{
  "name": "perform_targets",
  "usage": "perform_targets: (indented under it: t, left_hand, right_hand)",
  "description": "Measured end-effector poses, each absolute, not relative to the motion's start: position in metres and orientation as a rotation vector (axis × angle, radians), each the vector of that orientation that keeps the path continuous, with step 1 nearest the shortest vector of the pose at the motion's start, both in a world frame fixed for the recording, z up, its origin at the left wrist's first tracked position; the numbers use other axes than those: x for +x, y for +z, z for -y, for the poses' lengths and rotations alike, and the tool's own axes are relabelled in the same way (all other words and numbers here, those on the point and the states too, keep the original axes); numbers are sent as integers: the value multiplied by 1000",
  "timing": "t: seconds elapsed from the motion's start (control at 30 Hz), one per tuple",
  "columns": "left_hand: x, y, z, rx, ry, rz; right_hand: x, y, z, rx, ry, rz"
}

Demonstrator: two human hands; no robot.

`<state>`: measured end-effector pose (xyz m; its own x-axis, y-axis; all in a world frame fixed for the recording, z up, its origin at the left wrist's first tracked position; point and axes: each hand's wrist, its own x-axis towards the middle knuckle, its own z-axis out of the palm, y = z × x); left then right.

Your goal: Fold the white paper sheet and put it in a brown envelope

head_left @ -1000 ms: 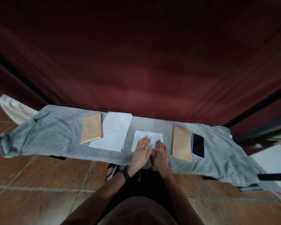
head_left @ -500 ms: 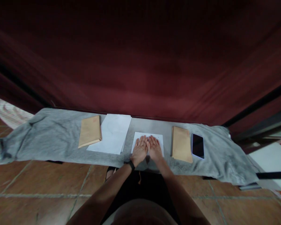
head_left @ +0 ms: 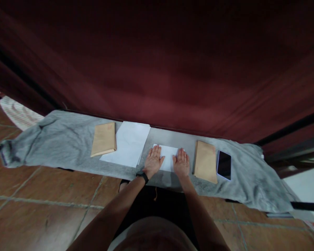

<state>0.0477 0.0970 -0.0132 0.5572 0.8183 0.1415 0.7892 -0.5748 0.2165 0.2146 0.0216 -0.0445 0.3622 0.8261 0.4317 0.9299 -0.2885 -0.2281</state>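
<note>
A small folded white paper [head_left: 168,157] lies on the grey cloth [head_left: 62,144] that covers a narrow table. My left hand [head_left: 153,161] lies flat on the paper's left end, fingers stretched out. My right hand [head_left: 181,162] lies flat on its right end, fingers also stretched out. A black band sits on my left wrist. Neither hand holds anything.
Left of the paper lie larger white sheets [head_left: 128,143] and a brown envelope [head_left: 104,138]. To its right are a stack of brown envelopes [head_left: 205,161] and a dark phone [head_left: 224,165]. A dark red curtain [head_left: 157,69] hangs right behind the table. Brown floor tiles lie below.
My hands were side by side on the middle of the paper. They have slid apart, the left toward the left end and the right toward the right end.
</note>
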Motion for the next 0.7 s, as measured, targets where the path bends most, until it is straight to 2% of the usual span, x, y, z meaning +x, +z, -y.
perform_targets:
  t: [0.43, 0.53, 0.6, 0.7]
  left_hand:
    - [18, -20, -81, 2627, 528, -1610]
    - [19, -17, -66, 2697, 592, -1517]
    - [22, -15, -53, 2814, 535, -1300]
    - [26, -16, -39, 2879, 459, -1216]
  right_hand:
    - [206, -34, 14, -2232, -376, 1458]
    - [185, -32, 30, -2129, -303, 1679]
    - [171, -34, 39, -2064, -282, 1776]
    - [160, -39, 49, -2069, -329, 1720]
